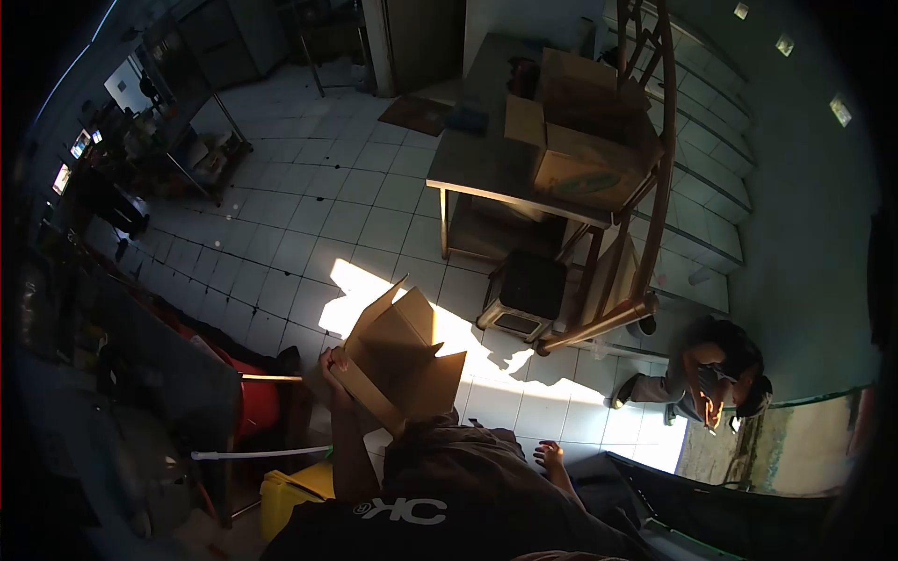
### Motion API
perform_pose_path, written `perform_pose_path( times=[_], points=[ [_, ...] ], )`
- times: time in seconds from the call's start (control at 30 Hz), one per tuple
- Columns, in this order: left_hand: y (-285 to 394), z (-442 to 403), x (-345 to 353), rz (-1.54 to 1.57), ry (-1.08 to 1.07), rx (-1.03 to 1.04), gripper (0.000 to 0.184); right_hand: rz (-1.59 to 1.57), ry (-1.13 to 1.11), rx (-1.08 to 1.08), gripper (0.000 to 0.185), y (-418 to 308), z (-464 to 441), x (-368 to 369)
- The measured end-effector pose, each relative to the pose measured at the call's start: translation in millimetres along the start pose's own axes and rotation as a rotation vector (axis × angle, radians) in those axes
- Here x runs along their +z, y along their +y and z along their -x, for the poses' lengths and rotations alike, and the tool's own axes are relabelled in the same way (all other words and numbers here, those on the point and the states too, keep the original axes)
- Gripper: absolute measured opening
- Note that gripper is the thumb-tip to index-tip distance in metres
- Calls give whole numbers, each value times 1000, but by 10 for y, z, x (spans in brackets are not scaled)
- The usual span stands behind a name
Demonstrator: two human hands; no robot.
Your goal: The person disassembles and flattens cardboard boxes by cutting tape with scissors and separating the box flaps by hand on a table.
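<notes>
An open cardboard box (pixel 402 355) is tilted in front of my body, its flaps standing up. My left hand (pixel 334 363) is closed on the left edge of this box. Beside my body at the lower right, my right hand (pixel 549 455) is away from the box, fingers apart, with nothing visible in it. The inside of the box lies mostly in shadow, and I make out no contents.
Ahead stands a metal table (pixel 468 168) with a large open carton (pixel 589 168). A dark stool-like box (pixel 524 292) and wooden railing (pixel 599 323) are nearby. Someone sits low at right (pixel 716 369). A yellow bin (pixel 297 491) and pale pole (pixel 262 454) are at left.
</notes>
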State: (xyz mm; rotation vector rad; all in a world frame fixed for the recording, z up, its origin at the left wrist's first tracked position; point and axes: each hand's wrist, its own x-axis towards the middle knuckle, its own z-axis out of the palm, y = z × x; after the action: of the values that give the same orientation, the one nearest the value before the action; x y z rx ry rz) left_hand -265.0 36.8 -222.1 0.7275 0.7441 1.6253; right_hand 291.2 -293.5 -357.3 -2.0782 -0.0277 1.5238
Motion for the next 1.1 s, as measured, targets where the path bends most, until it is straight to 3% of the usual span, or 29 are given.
perform_pose_path(
  times=[0.03,0.1,0.17,0.27,0.37,0.43,0.47,0.5,0.53,0.57,0.6,0.63,0.73,0.8,0.87,0.97,1.1],
  points=[
    [103,-118,105,3,-4,20,53,-68,-43,-106,21,-169,16,95],
    [341,-411,392,0,-37,59,53,29,-67,-110,20,-700,76,361],
    [608,-717,791,-6,-88,89,53,174,-130,-351,23,-1009,-19,606],
    [965,-1260,1286,-6,-184,118,53,317,-142,-488,32,-1689,94,1041],
    [1264,-1838,1453,78,-299,152,52,375,-102,-657,30,-2227,-79,1600],
    [1480,-2173,1468,192,-420,206,49,401,-167,-650,26,-2787,-88,1939],
    [1609,-2347,1668,182,-402,226,49,258,-205,-624,28,-3177,43,2178],
    [1724,-2576,2010,404,-372,189,48,137,-258,-598,32,-3520,55,2448],
    [1900,-2730,2093,573,-245,290,47,-390,-467,-469,39,-3973,-245,2920],
    [2001,-2855,2098,652,-179,270,47,-491,-634,-543,51,-4145,-742,3170],
    [2129,-3006,2130,474,-183,207,49,-466,-657,-517,51,-4585,-678,3408],
    [1883,-3178,1827,655,-171,258,50,-362,-637,-474,51,-4958,-560,3613],
    [2091,-3640,1893,340,-127,90,52,-132,-771,-437,52,-5982,-536,4373],
    [2099,-3930,1725,514,-314,365,53,-29,-867,-443,52,-6542,-564,5037],
    [2276,-4031,1626,360,-223,460,53,69,-959,-464,52,-6995,-506,5661],
    [2490,-4005,1347,379,-51,633,51,192,-1080,-473,53,-7469,-295,6498],
    [2716,-3988,568,327,71,848,53,322,-1229,-474,53,-7741,94,7719]
  ],
)
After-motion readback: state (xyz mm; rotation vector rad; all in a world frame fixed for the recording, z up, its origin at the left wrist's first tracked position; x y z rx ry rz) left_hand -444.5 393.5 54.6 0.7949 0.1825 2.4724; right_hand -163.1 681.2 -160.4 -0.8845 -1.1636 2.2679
